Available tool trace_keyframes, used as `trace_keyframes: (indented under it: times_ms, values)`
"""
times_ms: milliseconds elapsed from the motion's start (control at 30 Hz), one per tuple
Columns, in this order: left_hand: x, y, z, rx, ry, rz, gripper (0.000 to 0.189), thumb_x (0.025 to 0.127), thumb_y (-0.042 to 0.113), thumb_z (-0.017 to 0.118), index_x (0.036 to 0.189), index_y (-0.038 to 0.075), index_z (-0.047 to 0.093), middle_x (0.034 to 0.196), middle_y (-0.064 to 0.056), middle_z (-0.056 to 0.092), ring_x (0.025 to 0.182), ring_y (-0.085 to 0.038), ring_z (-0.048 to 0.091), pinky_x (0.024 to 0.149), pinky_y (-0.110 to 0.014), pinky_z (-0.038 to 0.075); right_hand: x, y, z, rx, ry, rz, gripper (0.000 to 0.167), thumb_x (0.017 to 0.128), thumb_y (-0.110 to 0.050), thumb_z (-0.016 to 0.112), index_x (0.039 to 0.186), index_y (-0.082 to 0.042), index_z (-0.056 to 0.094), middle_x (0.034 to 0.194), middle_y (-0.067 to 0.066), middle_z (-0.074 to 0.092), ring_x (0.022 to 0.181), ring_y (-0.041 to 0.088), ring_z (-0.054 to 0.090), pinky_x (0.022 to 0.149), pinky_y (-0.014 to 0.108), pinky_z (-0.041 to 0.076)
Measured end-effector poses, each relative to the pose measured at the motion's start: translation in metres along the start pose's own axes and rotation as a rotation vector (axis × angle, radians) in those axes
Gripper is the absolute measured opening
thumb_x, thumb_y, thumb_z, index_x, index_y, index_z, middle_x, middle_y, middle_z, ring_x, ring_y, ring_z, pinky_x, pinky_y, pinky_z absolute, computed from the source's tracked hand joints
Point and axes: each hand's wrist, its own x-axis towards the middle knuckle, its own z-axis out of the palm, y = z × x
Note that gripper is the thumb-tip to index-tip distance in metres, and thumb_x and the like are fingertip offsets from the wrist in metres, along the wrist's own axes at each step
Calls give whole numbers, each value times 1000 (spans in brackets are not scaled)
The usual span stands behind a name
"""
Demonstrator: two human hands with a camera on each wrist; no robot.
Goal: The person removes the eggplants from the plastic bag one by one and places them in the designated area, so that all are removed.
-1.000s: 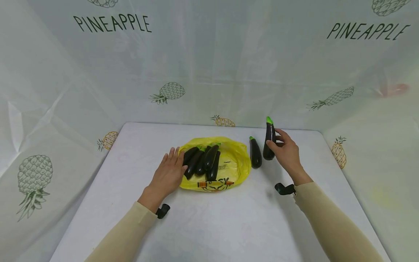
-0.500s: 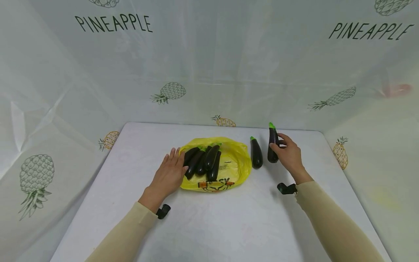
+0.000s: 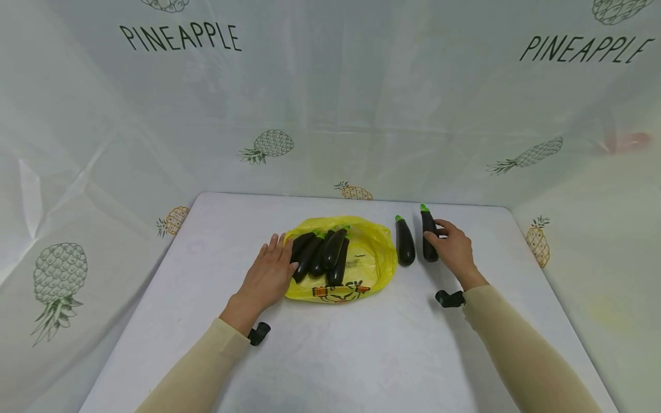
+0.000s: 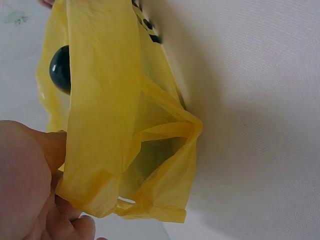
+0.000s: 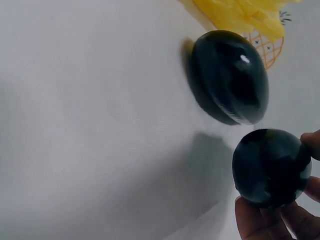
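Note:
My right hand holds a dark eggplant with a bright green stem, thumb on its near side and fingers round the other. The right wrist view shows the held eggplant's blunt end, close over the table. Just left of it a second eggplant lies on the table. A yellow plastic bag spreads open at the middle, with several eggplants in its left half. At the bag's left edge is my left hand; the left wrist view shows its thumb and fingers pinching the yellow rim.
A white table carries everything. Behind and beside it hangs a pale sheet printed with pineapples. A dark wrist camera sits at the right wrist, another camera at the left.
My right hand has lowered the eggplant toward the table, right of the lying one. My left hand stays at the bag's edge, and the bag has not moved.

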Motion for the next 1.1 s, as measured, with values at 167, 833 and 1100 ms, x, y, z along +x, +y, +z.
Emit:
trace_keyframes:
  times_ms: [167, 833, 1100]
  values:
    - [0, 0, -1, -4, -11, -2, 64, 113, 31, 50, 163, -5, 32, 170, -27, 28, 160, -42, 21, 130, -57, 23, 0, 0, 5, -17, -5, 22, 62, 105, -40, 60, 156, -5, 50, 142, 30, 62, 125, 47, 64, 99, 59, 54]
    - [0, 0, 3, -15, -29, -15, 66, 113, 31, 52, 164, -4, 30, 171, -26, 26, 161, -42, 18, 131, -57, 21, 2, 4, 16, -51, -63, 67, 65, 105, -44, 59, 155, -4, 50, 142, 32, 60, 124, 47, 63, 98, 57, 57]
    - [0, 0, 4, -19, -34, -23, 66, 113, 32, 52, 164, -4, 30, 171, -26, 26, 161, -42, 18, 131, -57, 20, 2, 5, 19, -78, -66, 59, 65, 105, -46, 58, 152, -1, 53, 140, 32, 61, 124, 49, 61, 99, 59, 56]
